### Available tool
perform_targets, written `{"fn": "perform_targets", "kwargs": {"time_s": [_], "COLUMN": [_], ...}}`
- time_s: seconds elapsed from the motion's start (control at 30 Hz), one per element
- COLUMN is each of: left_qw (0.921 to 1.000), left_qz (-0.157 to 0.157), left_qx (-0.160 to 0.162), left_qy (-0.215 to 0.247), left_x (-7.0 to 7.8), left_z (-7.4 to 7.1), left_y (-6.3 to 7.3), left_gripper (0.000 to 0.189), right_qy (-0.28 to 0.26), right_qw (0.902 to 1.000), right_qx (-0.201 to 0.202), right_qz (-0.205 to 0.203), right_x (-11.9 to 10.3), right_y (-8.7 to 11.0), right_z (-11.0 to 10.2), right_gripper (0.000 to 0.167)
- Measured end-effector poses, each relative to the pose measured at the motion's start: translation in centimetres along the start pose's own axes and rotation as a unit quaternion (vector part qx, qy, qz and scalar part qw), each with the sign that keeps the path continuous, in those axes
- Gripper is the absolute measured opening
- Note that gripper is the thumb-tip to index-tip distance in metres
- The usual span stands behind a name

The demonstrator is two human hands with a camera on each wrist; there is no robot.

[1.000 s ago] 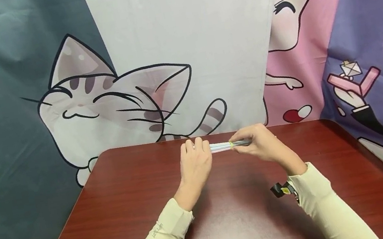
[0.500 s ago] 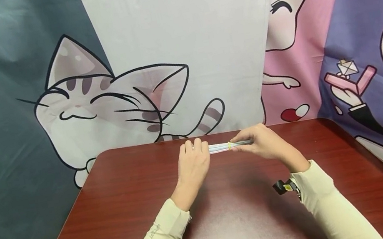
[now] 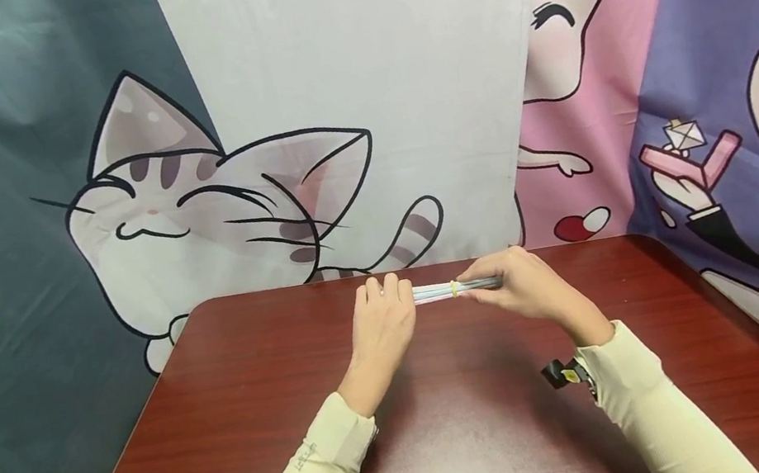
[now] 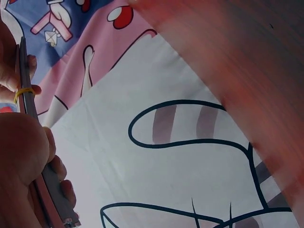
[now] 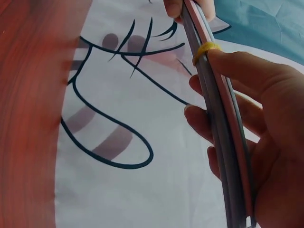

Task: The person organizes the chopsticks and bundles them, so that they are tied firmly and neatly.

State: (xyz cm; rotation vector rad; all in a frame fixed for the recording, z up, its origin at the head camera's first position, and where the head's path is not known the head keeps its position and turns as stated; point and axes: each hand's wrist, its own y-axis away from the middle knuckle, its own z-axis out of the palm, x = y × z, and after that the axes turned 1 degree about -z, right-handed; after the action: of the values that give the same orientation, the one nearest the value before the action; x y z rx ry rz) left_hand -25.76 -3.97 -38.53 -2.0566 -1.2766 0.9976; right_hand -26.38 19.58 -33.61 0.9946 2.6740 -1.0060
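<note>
A bundle of slim, straight sticks (image 3: 434, 292), pale at one end and dark grey at the other, is held level above the table. In the wrist views its sides look grey and pinkish. A yellow rubber band (image 5: 205, 51) circles it between the two hands. My left hand (image 3: 383, 315) grips the pale end, with fingers wrapped over it; that end is mostly hidden. My right hand (image 3: 526, 283) holds the dark end, thumb and fingers on opposite sides. In the right wrist view the right thumb lies right at the band.
Beneath the hands is a reddish-brown wooden table (image 3: 259, 374). A cloth backdrop (image 3: 347, 41) with cartoon figures hangs just beyond its far edge. A small black device (image 3: 561, 373) is strapped at the right wrist.
My right fingertips have slid slightly right along the bundle, so the yellow band shows more clearly beside them. The left hand keeps its grip. The head view has shifted a little.
</note>
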Motion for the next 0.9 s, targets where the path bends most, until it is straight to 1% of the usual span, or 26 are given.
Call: {"fn": "perform_targets", "kwargs": {"time_s": [0.07,0.13,0.27,0.4,0.47,0.57,0.63,0.73,0.83,0.9], "left_qw": [1.0000,1.0000,0.9998,0.9997,0.9997,0.9996,0.9997,0.9999,0.9999,0.9999], "left_qz": [0.000,0.000,0.004,0.012,0.011,0.004,0.001,-0.001,0.000,0.002], "left_qx": [0.002,-0.003,-0.015,-0.018,-0.021,-0.025,-0.021,-0.012,-0.012,-0.015], "left_qy": [0.002,-0.002,-0.010,-0.006,-0.006,-0.011,-0.009,-0.003,0.001,0.004], "left_x": [0.0,0.0,0.1,0.2,0.2,-0.1,-0.2,-0.3,-0.4,-0.4], "left_z": [0.0,-0.1,-0.2,-0.2,-0.2,-0.2,-0.2,-0.2,-0.3,-0.3], "left_y": [0.0,0.0,-0.1,0.0,0.2,0.4,0.4,0.3,0.2,0.2], "left_gripper": [0.038,0.033,0.025,0.025,0.026,0.028,0.029,0.030,0.029,0.024], "right_qy": [0.014,0.024,0.037,0.035,0.035,0.030,0.007,-0.059,-0.142,-0.172], "right_qw": [0.9999,0.9996,0.9987,0.9992,0.9989,0.9978,0.9971,0.9932,0.9818,0.9756], "right_qx": [0.005,0.016,0.031,0.008,-0.001,0.000,0.003,-0.003,-0.011,-0.004], "right_qz": [0.001,0.005,0.014,0.020,0.032,0.059,0.076,0.100,0.126,0.136], "right_x": [-0.3,-0.5,-0.9,-1.1,-1.0,-0.2,0.5,1.5,2.3,2.6], "right_y": [-0.2,-0.5,-0.8,-0.8,-0.7,-0.1,0.5,1.3,2.0,2.4], "right_z": [0.2,0.5,1.3,1.4,0.9,-0.2,-0.8,-1.3,-1.2,-1.0], "right_gripper": [0.013,0.013,0.018,0.025,0.028,0.029,0.027,0.023,0.022,0.022]}}
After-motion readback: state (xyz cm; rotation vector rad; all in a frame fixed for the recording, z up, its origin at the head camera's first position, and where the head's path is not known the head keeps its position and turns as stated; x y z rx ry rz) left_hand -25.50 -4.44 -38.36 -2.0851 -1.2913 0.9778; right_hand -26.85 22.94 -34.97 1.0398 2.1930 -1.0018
